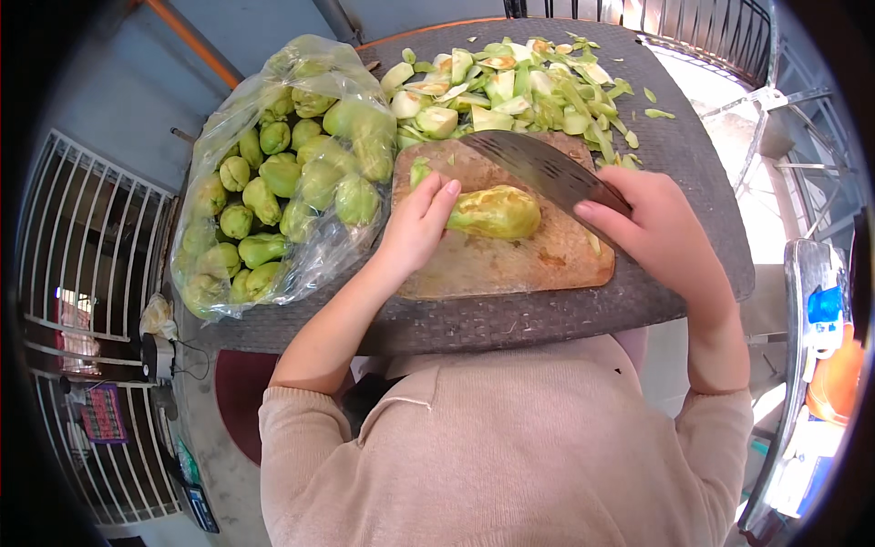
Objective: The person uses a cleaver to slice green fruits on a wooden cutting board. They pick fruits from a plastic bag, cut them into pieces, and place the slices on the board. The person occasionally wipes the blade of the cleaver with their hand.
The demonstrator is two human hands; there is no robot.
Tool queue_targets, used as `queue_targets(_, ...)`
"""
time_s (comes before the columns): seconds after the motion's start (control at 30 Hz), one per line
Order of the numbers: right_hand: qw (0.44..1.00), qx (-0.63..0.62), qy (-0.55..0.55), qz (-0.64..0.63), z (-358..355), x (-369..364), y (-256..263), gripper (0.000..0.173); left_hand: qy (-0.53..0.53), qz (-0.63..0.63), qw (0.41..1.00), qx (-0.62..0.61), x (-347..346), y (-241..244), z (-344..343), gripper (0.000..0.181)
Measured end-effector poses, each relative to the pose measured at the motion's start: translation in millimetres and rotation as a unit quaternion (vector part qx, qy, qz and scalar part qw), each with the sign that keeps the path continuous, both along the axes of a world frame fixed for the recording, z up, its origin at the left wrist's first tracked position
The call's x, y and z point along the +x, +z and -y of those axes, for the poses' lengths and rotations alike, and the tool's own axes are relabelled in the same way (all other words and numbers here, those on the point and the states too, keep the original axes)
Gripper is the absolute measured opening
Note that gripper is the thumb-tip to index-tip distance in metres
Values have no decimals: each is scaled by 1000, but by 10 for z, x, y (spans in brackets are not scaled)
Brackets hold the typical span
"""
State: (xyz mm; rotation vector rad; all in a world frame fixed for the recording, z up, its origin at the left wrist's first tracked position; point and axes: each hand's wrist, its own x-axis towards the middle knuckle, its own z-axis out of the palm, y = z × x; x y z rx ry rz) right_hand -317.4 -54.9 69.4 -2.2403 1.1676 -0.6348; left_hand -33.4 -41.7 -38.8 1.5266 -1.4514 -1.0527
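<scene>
My left hand [422,217] grips the narrow end of a green chayote [502,212] with yellowish-brown patches, which lies on a worn wooden cutting board [444,273]. In my right hand [649,225] is a large broad-bladed knife [540,167], its curved dark blade slanting up and left over the board, beyond the chayote. A small green piece [420,171] lies by the board's upper left corner, just past my left fingers. A thin pale sliver [595,243] rests near the board's right edge. The knife's handle is hidden within my right hand.
A clear plastic bag [321,263] full of whole chayotes [279,174] stands left of the board. Beyond the board, cut chunks and green peelings [533,96] are heaped on the dark woven-textured table [683,178]. A metal railing [718,34] stands past the table's far right.
</scene>
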Motion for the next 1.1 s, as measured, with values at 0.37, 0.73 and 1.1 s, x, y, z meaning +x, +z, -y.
queue_targets(0.37,998,-22,65,-4,349,316,-84,27,-11,63,995,-75,223,-1,-79,37)
queue_targets(0.73,998,-41,55,-15,47,534,13,31,40,34,984,-170,133,-215,-71,21)
queue_targets(1.1,997,-72,12,-21,-251,698,-73,33,-32,-37,993,-105,196,-241,-150,27)
